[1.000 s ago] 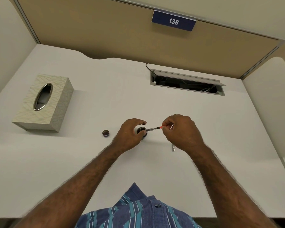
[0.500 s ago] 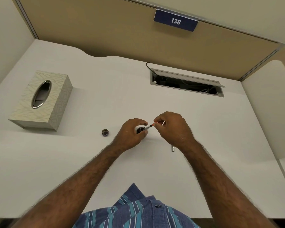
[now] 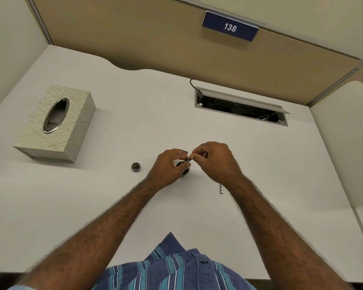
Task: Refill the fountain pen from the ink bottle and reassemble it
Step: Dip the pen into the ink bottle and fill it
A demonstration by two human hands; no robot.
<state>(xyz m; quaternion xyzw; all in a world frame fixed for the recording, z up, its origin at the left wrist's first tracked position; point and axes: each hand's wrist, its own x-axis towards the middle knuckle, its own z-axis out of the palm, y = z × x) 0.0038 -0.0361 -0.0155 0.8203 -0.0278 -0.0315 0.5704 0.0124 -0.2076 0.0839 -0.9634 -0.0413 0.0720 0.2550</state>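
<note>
My left hand (image 3: 168,165) is wrapped around the small dark ink bottle (image 3: 185,172) standing on the white desk (image 3: 134,206); only its lower right side shows. My right hand (image 3: 215,159) pinches the thin pen section with converter (image 3: 189,159), its tip at the bottle's mouth, mostly hidden by my fingers. The bottle's round cap (image 3: 136,166) lies on the desk to the left of my left hand. A silver pen piece (image 3: 221,188) lies on the desk just below my right wrist.
A patterned tissue box (image 3: 57,124) stands at the left. An open cable slot (image 3: 240,105) is set in the desk at the back right. Beige partition walls enclose the desk. My striped shirt shows at the bottom edge.
My right hand has moved left, bringing the pen section from beside the bottle to its mouth. The red part of the converter is now hidden by my fingers. My left hand stays on the bottle.
</note>
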